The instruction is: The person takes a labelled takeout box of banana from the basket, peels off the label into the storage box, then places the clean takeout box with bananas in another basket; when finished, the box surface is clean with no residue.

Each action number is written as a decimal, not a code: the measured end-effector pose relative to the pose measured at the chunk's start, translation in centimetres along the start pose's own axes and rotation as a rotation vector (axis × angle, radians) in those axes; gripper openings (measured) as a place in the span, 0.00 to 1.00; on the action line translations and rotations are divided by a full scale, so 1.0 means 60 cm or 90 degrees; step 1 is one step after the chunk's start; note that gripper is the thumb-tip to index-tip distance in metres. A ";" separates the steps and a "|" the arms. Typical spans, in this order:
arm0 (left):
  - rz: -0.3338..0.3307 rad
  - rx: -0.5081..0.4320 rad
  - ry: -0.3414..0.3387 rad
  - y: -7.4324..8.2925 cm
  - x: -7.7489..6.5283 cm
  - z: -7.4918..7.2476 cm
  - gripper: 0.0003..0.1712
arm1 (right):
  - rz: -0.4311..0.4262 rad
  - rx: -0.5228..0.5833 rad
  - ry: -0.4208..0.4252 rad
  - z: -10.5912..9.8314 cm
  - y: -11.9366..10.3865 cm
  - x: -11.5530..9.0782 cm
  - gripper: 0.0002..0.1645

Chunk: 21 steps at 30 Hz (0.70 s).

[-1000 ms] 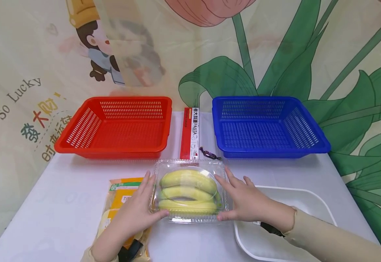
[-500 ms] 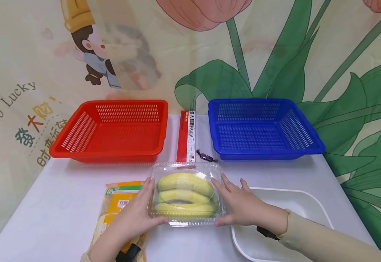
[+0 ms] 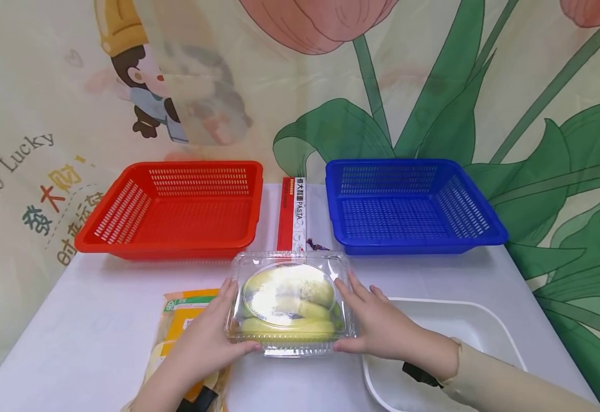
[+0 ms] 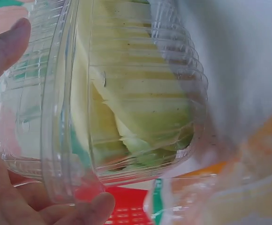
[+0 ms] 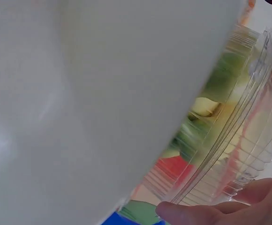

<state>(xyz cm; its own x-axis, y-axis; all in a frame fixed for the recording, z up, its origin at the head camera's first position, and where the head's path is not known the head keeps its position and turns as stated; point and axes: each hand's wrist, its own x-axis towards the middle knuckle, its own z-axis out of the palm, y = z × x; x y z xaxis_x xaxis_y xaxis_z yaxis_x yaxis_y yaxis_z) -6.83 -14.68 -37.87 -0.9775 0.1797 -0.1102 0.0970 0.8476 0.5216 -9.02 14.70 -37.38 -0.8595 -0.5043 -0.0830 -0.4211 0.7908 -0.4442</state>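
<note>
A clear plastic clamshell box [image 3: 300, 347] with ribbed sides holds several yellow-green bananas [image 3: 287, 329]. It is at the middle front of the table in the head view, gripped from both sides. My left hand [image 3: 207, 337] holds its left side, thumb at the front corner and fingers along the side; the left wrist view shows thumb and fingertips at the lid's rim [image 4: 56, 117]. On the right side, my right hand [image 3: 382, 323] holds the box likewise, partly seen in the right wrist view. Light glares off the lid, hiding part of the bananas.
A red basket [image 3: 166, 250] stands at back left, a blue basket [image 3: 418, 250] at back right. Between them lie a red-and-white pasta packet [image 3: 287, 217] and a dark wrapped candy [image 3: 316, 245]. An orange food bag [image 3: 181, 320] lies under my left arm, a white tray [image 3: 470, 326] under my right.
The box has tilted slightly and now covers more of the candy, with a bright glare on its lid. Both hands keep hold of it. The head view has shifted a little.
</note>
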 end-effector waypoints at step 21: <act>0.087 -0.039 0.111 0.016 0.015 -0.120 0.64 | -0.048 0.062 0.123 -0.104 -0.062 0.026 0.59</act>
<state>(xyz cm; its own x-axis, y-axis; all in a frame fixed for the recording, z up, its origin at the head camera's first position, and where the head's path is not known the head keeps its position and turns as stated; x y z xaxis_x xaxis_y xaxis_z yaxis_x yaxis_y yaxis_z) -8.99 -17.30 -31.37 -0.9742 0.1968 0.1102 0.2241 0.7884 0.5729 -10.61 13.11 -30.27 -0.8704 -0.4772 0.1213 -0.4638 0.7118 -0.5275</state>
